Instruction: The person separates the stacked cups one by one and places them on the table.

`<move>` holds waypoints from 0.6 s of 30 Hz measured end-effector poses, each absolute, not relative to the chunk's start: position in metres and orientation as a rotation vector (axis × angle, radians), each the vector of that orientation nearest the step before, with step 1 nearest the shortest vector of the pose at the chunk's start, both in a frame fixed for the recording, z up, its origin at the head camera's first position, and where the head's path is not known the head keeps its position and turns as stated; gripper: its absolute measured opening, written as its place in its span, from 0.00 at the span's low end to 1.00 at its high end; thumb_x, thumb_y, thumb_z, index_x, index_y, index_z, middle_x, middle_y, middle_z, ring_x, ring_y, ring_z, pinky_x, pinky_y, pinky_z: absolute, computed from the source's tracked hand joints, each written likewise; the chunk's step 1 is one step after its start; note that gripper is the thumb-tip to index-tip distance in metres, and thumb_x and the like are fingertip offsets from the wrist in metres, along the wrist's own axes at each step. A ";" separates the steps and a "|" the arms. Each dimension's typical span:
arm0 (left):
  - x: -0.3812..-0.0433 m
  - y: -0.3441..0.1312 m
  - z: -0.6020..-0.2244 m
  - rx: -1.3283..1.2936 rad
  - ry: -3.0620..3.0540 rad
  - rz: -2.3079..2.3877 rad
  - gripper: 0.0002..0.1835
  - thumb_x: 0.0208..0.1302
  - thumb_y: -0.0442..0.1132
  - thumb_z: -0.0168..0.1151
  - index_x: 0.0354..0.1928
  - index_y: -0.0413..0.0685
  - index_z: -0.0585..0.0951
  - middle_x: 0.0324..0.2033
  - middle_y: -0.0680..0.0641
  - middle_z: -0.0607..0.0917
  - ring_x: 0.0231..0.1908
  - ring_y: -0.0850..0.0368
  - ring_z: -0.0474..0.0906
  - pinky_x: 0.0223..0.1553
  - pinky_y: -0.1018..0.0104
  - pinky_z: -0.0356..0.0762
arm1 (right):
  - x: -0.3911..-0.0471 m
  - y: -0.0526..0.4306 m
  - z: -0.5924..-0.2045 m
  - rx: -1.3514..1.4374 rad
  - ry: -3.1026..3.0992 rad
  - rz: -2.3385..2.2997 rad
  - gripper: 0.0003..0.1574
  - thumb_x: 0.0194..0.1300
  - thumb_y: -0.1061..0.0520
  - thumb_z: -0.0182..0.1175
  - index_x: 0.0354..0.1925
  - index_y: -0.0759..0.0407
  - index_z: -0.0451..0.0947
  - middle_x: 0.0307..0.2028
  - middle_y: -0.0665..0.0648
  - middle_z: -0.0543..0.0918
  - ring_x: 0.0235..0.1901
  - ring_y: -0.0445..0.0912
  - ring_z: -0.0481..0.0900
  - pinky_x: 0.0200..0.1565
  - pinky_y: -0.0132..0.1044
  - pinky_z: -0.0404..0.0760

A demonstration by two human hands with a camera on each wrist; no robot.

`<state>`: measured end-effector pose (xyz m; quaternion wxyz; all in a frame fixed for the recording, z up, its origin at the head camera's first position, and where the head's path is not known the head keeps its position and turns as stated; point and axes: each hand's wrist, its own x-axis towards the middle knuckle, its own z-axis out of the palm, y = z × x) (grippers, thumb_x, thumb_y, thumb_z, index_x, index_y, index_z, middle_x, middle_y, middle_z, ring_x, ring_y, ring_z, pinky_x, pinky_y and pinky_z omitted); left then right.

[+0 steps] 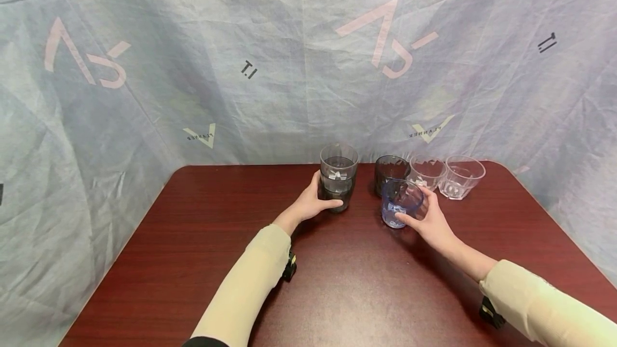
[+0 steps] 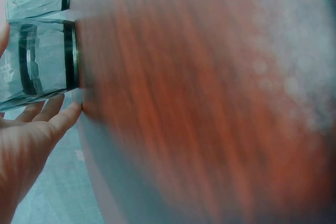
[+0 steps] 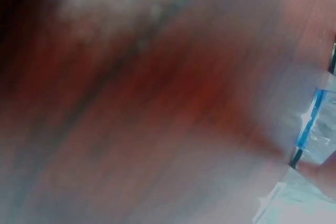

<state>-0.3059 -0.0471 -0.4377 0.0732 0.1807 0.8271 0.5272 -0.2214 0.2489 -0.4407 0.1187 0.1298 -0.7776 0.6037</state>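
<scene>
Near the back edge of the table, my left hand (image 1: 308,201) holds two smoky grey glasses (image 1: 338,180), one nested upright in the other. Its thumb crosses the near side while the other fingers go behind. In the left wrist view the ribbed lower part of the grey glass (image 2: 44,59) shows against the fingers. To the right, my right hand (image 1: 434,225) grips a clear blue glass (image 1: 401,205) between thumb and fingers, slightly tilted. The blue glass's base (image 3: 312,119) appears at the right edge of the right wrist view.
Just behind the blue glass is a dark grey glass (image 1: 384,171), partly covered by it. Two clear glasses (image 1: 428,171) (image 1: 463,176) stand side by side at the back right. The dark red wooden table (image 1: 356,293) ends at a pale printed cloth (image 1: 289,68) behind.
</scene>
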 end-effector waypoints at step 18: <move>-0.295 -0.048 -0.421 0.583 2.413 1.622 0.53 0.58 0.38 0.72 0.76 0.51 0.45 0.70 0.42 0.61 0.69 0.48 0.58 0.66 0.51 0.58 | -0.247 0.236 -0.364 0.515 -2.040 1.561 0.54 0.51 0.80 0.65 0.70 0.69 0.50 0.69 0.65 0.60 0.70 0.52 0.56 0.67 0.37 0.55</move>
